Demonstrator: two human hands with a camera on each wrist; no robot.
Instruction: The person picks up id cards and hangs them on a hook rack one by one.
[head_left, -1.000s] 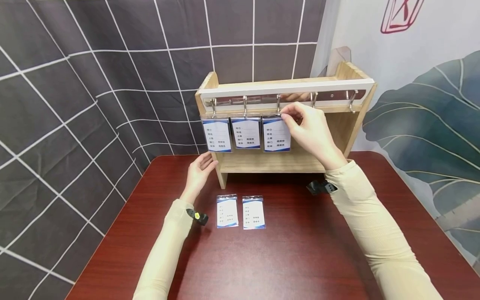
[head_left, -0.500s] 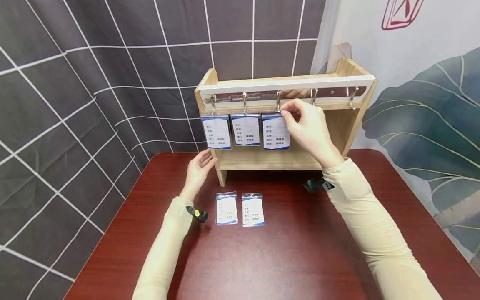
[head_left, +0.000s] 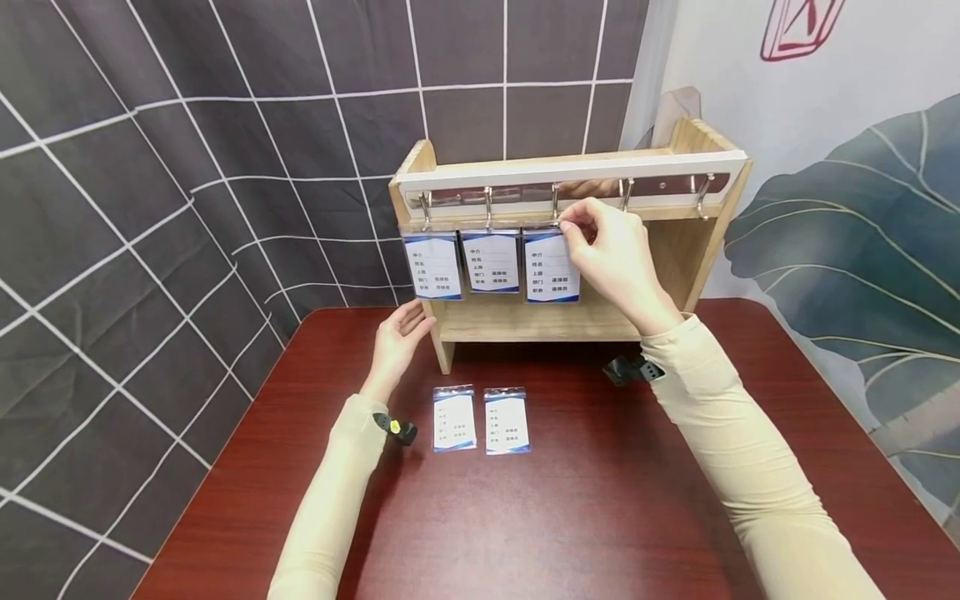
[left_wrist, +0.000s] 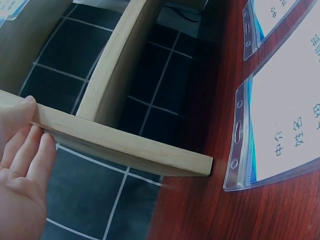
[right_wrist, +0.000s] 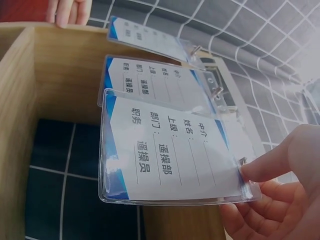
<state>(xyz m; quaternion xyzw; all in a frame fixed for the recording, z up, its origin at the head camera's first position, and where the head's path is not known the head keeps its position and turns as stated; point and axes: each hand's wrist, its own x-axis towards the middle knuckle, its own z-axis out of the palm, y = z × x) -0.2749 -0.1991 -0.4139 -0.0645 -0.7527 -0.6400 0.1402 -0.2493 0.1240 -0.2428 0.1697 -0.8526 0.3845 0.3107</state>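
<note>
"What could go wrong?"

"Left hand (head_left: 396, 343), fingers relaxed against the wooden side panel (left_wrist: 125, 140): a push could jolt it. Third ID badge (head_left: 552, 265), at the third hook (head_left: 555, 198), could drop — if that hook hasn't caught when the right hand (head_left: 613, 254), pinching its corner, loosens."

"Which way up?"

"Top up, print outward — long axis near vertical."

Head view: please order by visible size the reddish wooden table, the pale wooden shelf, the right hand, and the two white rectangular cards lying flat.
1. Reddish wooden table
2. Pale wooden shelf
3. Right hand
4. Left white card and right white card: too alike to rank
</note>
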